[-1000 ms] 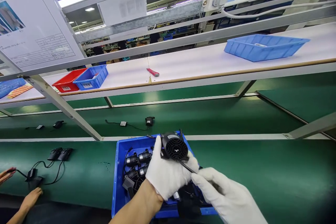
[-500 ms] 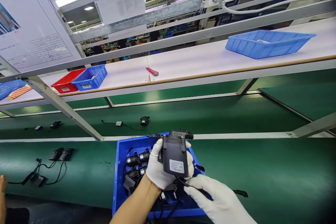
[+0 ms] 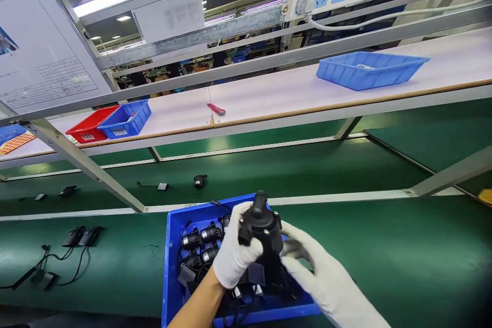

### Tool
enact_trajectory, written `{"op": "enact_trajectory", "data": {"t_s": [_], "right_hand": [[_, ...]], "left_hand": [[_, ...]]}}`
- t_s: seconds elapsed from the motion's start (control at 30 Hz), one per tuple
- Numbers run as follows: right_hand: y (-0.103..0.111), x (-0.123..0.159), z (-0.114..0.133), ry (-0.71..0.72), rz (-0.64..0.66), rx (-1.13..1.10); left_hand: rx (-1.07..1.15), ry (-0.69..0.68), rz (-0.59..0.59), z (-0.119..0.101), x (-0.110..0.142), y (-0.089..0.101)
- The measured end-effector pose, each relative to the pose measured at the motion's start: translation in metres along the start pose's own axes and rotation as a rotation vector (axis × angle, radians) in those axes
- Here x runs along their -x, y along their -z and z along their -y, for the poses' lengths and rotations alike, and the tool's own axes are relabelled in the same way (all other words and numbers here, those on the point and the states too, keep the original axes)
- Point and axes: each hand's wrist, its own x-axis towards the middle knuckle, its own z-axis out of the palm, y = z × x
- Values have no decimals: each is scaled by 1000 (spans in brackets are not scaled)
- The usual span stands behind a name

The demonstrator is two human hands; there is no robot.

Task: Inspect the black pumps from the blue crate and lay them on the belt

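Above the blue crate, a black pump (image 3: pixel 265 225) with stubby ports faces me, its round end up. My left hand (image 3: pixel 236 248), in a white glove, is closed around the pump's left side, with the thumb across its front. From the right, my gloved right hand (image 3: pixel 311 266) pinches the pump's side with curved fingertips; some of its fingers are hidden. Below, the blue crate (image 3: pixel 166 266) holds several similar black pumps (image 3: pixel 209 233) with cables and small boxes.
Two black units (image 3: pixel 82 236) with cables lie on the green bench at left. Behind, a pump (image 3: pixel 200 181) lies on the green belt. The white shelf carries a red bin (image 3: pixel 90 125), blue bins (image 3: pixel 369 72) and a red cutter (image 3: pixel 216 109). A slanted metal post (image 3: pixel 88 166) stands front left.
The pump has been turned so its labelled face is out of sight and its ported end shows. My right hand has moved from the cable up to the pump's side. The view has shifted slightly.
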Motion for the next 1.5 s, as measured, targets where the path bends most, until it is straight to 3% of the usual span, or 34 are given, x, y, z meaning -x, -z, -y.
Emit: {"op": "enact_trajectory", "data": {"t_s": [0.1, 0.17, 0.3, 0.47, 0.6, 0.67, 0.73, 0.83, 0.93, 1.03, 1.23, 1.5], "right_hand": [[-10, -8, 7, 73, 61, -36], [-15, -14, 16, 96, 50, -80], [-16, -17, 34, 90, 33, -72], [-14, -12, 46, 137, -8, 35], [-12, -8, 51, 184, -106, 235], [-10, -7, 48, 201, -130, 368], [-10, -6, 41, 255, -164, 492], [-13, -5, 28, 363, -231, 622], [-16, -3, 22, 401, -245, 657], [-15, -4, 28, 338, -225, 565], [-6, -7, 34, 194, -144, 367], [-2, -16, 28, 211, -17, 190]], "left_hand": [[-417, -223, -40, 3, 1, -3], [-583, -342, -39, 11, 1, 1], [-626, -480, -41, 29, 5, 17], [-458, -312, -43, 27, 16, 29], [-281, -119, 240, 4, 15, 33], [-198, -53, 285, -11, 13, 31], [-195, 3, 176, -25, 12, 25], [-383, 73, -51, -37, 10, 10], [-575, 37, -171, -39, 6, 1], [-626, 3, -187, -39, 0, 7], [-336, 70, -224, -39, -11, 32], [-264, 118, -255, -27, -13, 53]]}}
